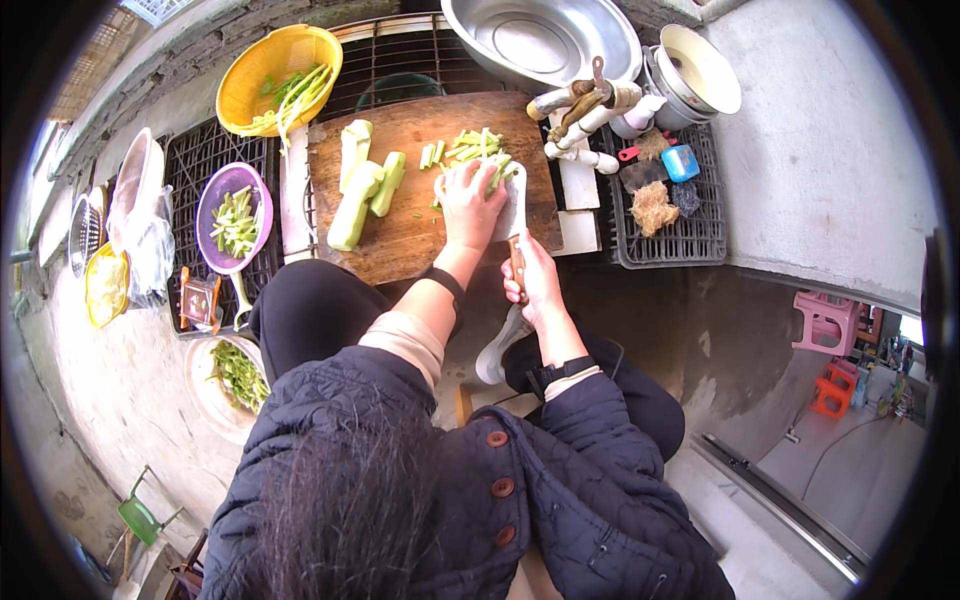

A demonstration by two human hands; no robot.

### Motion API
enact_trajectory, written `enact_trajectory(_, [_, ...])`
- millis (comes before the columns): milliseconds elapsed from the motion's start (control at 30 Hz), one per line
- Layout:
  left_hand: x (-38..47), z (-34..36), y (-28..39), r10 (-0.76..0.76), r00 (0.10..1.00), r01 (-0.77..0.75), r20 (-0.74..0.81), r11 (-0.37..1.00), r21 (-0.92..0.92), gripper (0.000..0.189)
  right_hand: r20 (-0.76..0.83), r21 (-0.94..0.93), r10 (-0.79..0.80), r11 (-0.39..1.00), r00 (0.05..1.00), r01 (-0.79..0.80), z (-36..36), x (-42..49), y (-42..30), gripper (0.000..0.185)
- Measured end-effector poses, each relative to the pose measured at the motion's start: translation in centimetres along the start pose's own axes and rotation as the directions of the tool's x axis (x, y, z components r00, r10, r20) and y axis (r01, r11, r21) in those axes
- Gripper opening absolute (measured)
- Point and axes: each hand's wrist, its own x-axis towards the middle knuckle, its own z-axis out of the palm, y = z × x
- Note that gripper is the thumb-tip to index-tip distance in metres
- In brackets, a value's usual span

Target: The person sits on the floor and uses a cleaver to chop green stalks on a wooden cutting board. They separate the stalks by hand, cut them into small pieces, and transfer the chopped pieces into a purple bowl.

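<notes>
My right hand (535, 277) grips the wooden handle of a kitchen knife (514, 206) with a broad blade. The blade lies at the right part of a wooden cutting board (420, 247). Beside it, my left hand (470, 204) presses its curled fingers over cut green vegetable sticks (480, 144), against the blade's left side. Some sticks are hidden under the fingers. Farther left on the board rest peeled pale green stem pieces (355, 206), apart from both hands.
A yellow colander (227, 90) with green stalks stands behind the board's left corner. At left, a purple strainer (264, 196) holds cut sticks. A metal basin (600, 22) and tap pipes (589, 135) border the board's back right. Scrubbers (652, 206) lie on a black crate (667, 244).
</notes>
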Motion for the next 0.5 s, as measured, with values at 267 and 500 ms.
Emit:
enact_trajectory(267, [0.3, -0.2, 0.6, 0.024, 0.999, -0.026, -0.038, 0.998, -0.055, 0.034, 0.048, 0.079, 0.000, 0.997, 0.999, -0.004, -0.3, -0.6, -0.1, 0.034])
enact_trajectory(500, [0.7, -0.9, 1.4, 0.069, 0.996, -0.073, -0.056, 0.995, -0.072, 0.033, 0.066, 0.088, -0.008, 0.996, 0.998, 0.002, -0.5, -1.2, -0.1, 0.035])
